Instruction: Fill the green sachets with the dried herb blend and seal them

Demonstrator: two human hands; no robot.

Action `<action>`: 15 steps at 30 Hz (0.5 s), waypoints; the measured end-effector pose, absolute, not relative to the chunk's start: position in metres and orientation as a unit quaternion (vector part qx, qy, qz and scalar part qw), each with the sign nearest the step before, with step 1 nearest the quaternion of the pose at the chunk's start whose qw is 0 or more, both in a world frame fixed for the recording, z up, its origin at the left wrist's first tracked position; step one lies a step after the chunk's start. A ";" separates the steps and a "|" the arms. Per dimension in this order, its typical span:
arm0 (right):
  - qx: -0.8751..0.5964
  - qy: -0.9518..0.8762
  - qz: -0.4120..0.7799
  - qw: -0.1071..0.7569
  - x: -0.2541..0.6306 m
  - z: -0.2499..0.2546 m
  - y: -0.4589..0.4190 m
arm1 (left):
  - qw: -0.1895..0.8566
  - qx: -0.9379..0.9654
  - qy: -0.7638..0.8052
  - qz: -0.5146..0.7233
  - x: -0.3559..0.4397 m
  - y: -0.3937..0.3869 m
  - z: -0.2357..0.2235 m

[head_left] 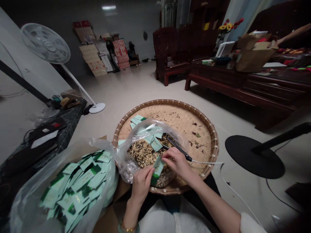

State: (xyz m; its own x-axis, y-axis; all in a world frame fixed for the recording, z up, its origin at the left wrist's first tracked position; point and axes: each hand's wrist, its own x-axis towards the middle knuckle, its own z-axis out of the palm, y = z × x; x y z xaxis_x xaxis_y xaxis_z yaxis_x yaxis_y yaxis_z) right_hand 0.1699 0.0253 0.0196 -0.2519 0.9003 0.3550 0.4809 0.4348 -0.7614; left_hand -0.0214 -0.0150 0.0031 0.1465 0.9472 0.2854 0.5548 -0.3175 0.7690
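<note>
A small green paper packet (158, 167) is held between my two hands over the woven bamboo tray (170, 111). My left hand (141, 183) pinches its lower left edge, while my right hand (178, 162) has its fingers closed at the upper right end. Below them, a clear plastic bag (128, 163) lies rolled open on the tray, holding a loose mix of pale and dark dried bits (143, 152). Several green packets (155, 144) lie on that mix. Just beyond my right hand rests a black clamp-like tool (179, 149) with a white cord.
At left stands a large clear bag (26, 200) full of green packets (77, 184). A white fan (97, 107) is beyond it. A black round base (254, 157) and cords lie on the floor at right. Another person's arm (293, 34) reaches over the wooden table (255, 85).
</note>
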 end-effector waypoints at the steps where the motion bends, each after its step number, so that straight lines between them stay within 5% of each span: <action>1: -0.457 -0.757 0.247 0.396 0.170 0.020 0.024 | 0.257 0.710 0.532 0.383 -0.021 -0.015 0.002; 7: -0.367 -0.842 0.114 0.379 0.167 0.023 0.013 | 0.286 0.642 0.610 0.366 -0.020 -0.015 0.002; 15: -0.380 -0.838 0.184 0.345 0.166 0.019 0.013 | 0.336 0.626 0.585 0.392 -0.015 -0.020 0.005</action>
